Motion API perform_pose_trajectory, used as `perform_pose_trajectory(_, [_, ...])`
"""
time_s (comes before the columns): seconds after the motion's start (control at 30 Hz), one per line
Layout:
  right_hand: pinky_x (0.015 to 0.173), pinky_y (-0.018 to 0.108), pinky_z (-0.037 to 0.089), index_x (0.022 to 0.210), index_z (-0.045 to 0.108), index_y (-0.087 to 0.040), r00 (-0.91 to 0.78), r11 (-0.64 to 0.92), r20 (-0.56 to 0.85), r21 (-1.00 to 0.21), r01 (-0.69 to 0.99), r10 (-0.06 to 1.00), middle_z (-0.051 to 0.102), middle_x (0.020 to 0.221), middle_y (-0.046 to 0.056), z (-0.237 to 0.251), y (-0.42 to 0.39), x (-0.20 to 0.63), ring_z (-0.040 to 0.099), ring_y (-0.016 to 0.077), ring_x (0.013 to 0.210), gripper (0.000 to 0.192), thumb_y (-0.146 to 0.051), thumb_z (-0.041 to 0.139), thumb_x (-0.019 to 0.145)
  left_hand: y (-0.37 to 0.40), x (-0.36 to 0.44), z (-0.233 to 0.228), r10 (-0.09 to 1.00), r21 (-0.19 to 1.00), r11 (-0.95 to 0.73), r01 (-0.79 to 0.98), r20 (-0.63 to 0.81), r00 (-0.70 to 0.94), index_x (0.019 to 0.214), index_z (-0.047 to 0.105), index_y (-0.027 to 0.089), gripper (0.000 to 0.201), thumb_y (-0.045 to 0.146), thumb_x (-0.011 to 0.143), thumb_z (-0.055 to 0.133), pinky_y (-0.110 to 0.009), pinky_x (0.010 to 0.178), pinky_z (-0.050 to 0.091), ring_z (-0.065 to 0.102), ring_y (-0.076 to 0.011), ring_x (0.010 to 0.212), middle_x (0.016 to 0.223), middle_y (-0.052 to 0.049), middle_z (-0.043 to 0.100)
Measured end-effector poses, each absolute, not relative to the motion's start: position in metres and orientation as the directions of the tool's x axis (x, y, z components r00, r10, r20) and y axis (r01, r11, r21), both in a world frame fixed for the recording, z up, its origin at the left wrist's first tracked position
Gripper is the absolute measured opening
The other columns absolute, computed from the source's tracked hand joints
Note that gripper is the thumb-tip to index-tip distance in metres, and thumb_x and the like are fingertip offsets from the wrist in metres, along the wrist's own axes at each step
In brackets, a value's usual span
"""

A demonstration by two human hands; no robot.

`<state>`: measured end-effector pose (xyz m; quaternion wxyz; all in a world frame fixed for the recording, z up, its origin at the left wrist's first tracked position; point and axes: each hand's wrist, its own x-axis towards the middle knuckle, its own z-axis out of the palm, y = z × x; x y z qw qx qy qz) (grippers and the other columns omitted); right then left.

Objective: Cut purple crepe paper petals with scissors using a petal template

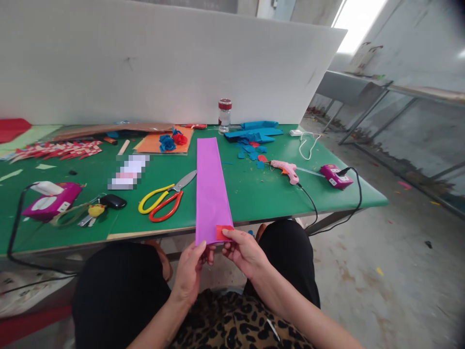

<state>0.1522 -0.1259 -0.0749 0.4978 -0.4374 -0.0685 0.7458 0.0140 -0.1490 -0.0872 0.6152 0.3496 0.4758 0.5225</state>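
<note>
A long purple paper strip (210,184) lies across the green table (261,194), its near end hanging past the front edge. My left hand (192,269) pinches that near end from below. My right hand (244,251) holds the same end with a small red paper piece (223,231) pressed onto its corner by the thumb. Yellow and red scissors (165,199) lie just left of the strip.
A pink glue gun (286,169) with its cord lies right of the strip, near a magenta box (336,175). Blue paper scraps (254,135), a jar (224,115), paper roses (173,140), a white board behind. Another magenta box (53,199) and keys sit left.
</note>
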Motion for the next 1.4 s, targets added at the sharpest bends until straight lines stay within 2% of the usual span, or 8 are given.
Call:
perform_pose_trajectory(0.23, [0.048,0.021,0.048,0.065,0.064,-0.014,-0.095,-0.51,-0.652,-0.484,-0.711,0.752,0.057,0.049,-0.004,-0.075,-0.123,0.148,0.047,0.0067,0.041,0.013,-0.015,0.076,0.061,-0.148,0.016,-0.076,0.977,0.94,0.195,-0.281,-0.212,-0.031,0.067,0.071,0.014,0.034,0.045,0.079,0.063,-0.025,0.06,0.04,0.05,-0.013,0.054,0.051,0.0,0.056])
perform_pose_trajectory(0.47, [0.047,0.021,0.047,0.066,0.065,-0.014,-0.106,-0.513,-0.651,-0.476,-0.714,0.752,0.055,0.048,-0.005,-0.07,-0.123,0.147,0.045,0.0063,0.04,0.012,-0.014,0.076,0.062,-0.145,0.016,-0.063,0.983,0.951,0.172,-0.258,-0.183,-0.017,0.067,0.07,0.014,0.035,0.046,0.08,0.063,-0.025,0.058,0.04,0.049,-0.0124,0.052,0.051,0.0,0.055])
perform_pose_trajectory(0.63, [0.048,0.021,0.046,0.066,0.066,-0.012,-0.082,-0.461,-0.57,-0.562,-0.687,0.818,0.055,0.046,-0.005,-0.071,-0.129,0.143,0.045,0.0066,0.041,0.02,-0.021,0.083,0.057,-0.153,0.014,-0.073,0.969,0.944,0.223,-0.242,-0.242,-0.05,0.066,0.065,0.016,0.039,0.053,0.077,0.065,-0.023,0.053,0.039,0.047,-0.0119,0.052,0.054,0.001,0.056])
perform_pose_trajectory(0.8, [0.047,0.022,0.041,0.065,0.067,-0.013,-0.075,-0.397,-0.443,-0.698,-0.596,0.893,0.055,0.047,-0.004,-0.077,-0.143,0.131,0.048,0.0081,0.043,0.028,-0.033,0.084,0.057,-0.159,0.018,-0.088,0.942,0.896,0.331,-0.296,-0.334,0.043,0.07,0.067,0.013,0.042,0.054,0.075,0.067,-0.022,0.049,0.037,0.046,-0.0113,0.052,0.058,-0.001,0.058])
perform_pose_trajectory(0.9, [0.047,0.023,0.04,0.063,0.066,-0.014,-0.106,-0.387,-0.405,-0.712,-0.587,0.908,0.053,0.045,-0.004,-0.079,-0.149,0.126,0.05,0.0103,0.042,0.028,-0.037,0.081,0.061,-0.158,0.018,-0.094,0.949,0.897,0.29,-0.334,-0.315,-0.02,0.067,0.067,0.014,0.034,0.047,0.077,0.069,-0.021,0.051,0.038,0.047,-0.0103,0.052,0.055,0.001,0.057])
perform_pose_trajectory(1.0, [0.049,0.023,0.041,0.064,0.067,-0.014,-0.13,-0.398,-0.404,-0.703,-0.589,0.905,0.055,0.047,-0.003,-0.08,-0.149,0.125,0.05,0.0096,0.044,0.029,-0.037,0.083,0.06,-0.155,0.018,-0.097,0.951,0.919,0.26,-0.297,-0.297,-0.086,0.062,0.066,0.014,0.031,0.041,0.075,0.072,-0.02,0.05,0.037,0.047,-0.0094,0.05,0.051,0.002,0.056])
perform_pose_trajectory(1.23, [0.052,0.019,0.043,0.072,0.071,-0.012,-0.148,-0.444,-0.453,-0.666,-0.6,0.879,0.062,0.058,-0.002,-0.083,-0.145,0.13,0.046,0.0051,0.047,0.034,-0.035,0.088,0.055,-0.156,0.014,-0.093,0.948,0.95,0.26,-0.173,-0.285,-0.139,0.067,0.065,0.014,0.033,0.046,0.072,0.072,-0.021,0.047,0.037,0.046,-0.0102,0.049,0.052,0.002,0.056])
perform_pose_trajectory(1.4, [0.053,0.019,0.045,0.077,0.07,-0.012,-0.097,-0.425,-0.466,-0.675,-0.603,0.879,0.067,0.067,0.0,-0.084,-0.141,0.136,0.048,0.0046,0.048,0.039,-0.035,0.09,0.053,-0.154,-0.002,-0.086,0.963,0.994,0.082,-0.071,-0.097,-0.25,0.075,0.056,0.02,0.025,0.043,0.083,0.061,-0.02,0.051,0.039,0.046,-0.0105,0.051,0.053,0.006,0.05])
